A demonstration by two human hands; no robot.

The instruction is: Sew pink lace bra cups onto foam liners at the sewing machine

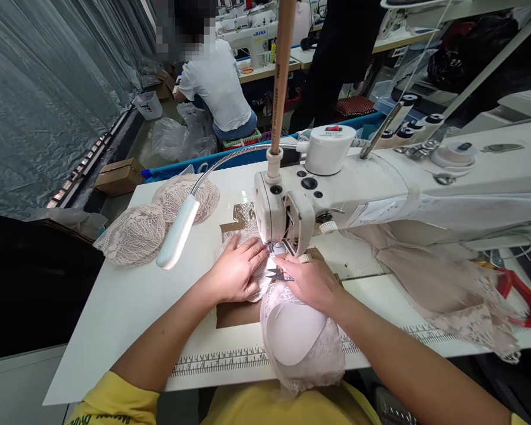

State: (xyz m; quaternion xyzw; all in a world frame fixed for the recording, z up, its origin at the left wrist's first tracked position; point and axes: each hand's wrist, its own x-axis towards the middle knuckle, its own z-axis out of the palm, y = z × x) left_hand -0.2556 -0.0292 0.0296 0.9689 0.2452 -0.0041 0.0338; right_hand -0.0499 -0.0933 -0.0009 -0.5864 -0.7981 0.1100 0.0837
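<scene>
My left hand [239, 268] lies with fingers stretched flat on pale lace fabric, just left of the sewing machine's needle area. In my right hand [314, 282] are small thread snips [278, 275], their pointed blades sticking out to the left over the lace. The fingertips of this hand are close to the presser foot, and part of the snips is hidden in the palm. A pale pink lace bra cup [296, 333] hangs from the work over the table's front edge. The sewing machine [283, 206] stands right above both hands.
Lace bra cups [139, 233] lie on the table's left, beneath a bendy-necked lamp [179, 233]. Beige lace fabric [418, 271] and a red handle [524, 301] are at right. A printed ruler [221, 361] runs along the front edge. Another person [219, 85] sits beyond the table.
</scene>
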